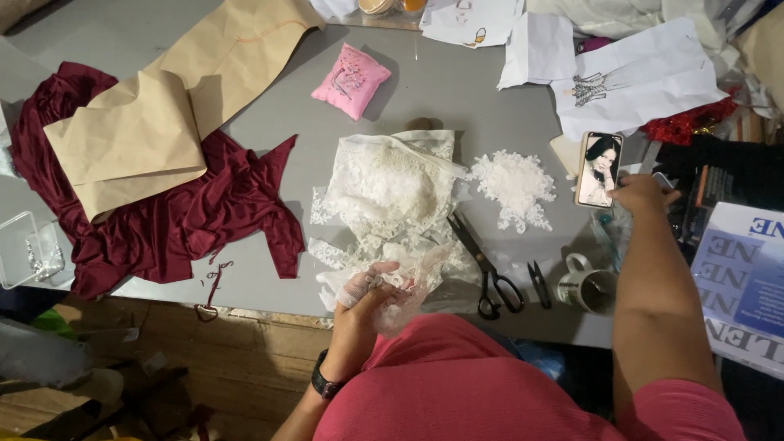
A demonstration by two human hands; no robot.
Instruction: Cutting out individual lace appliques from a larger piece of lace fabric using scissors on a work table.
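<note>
One scissors point(487, 273), one snips point(538, 283), one mug point(586, 286). My left hand point(365, 296) pinches white lace point(390, 196) left of scissors; right hand point(641, 194) reaches phone point(599, 170), grip unclear.

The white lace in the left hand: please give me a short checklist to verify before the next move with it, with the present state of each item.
1. Left hand has a hold on the white lace: ok, the fingers close on its near end at the table edge.
2. Right hand is free to help: not ok, it rests at the phone.
3. Large scissors are within reach: ok, they lie just right of the lace, blades closed.
4. Small snips are clear of the lace: ok, they lie beside the mug.
5. Mug is away from the fabric: ok, but near the table edge.
6. Pins remain in the lace: cannot tell.
</note>
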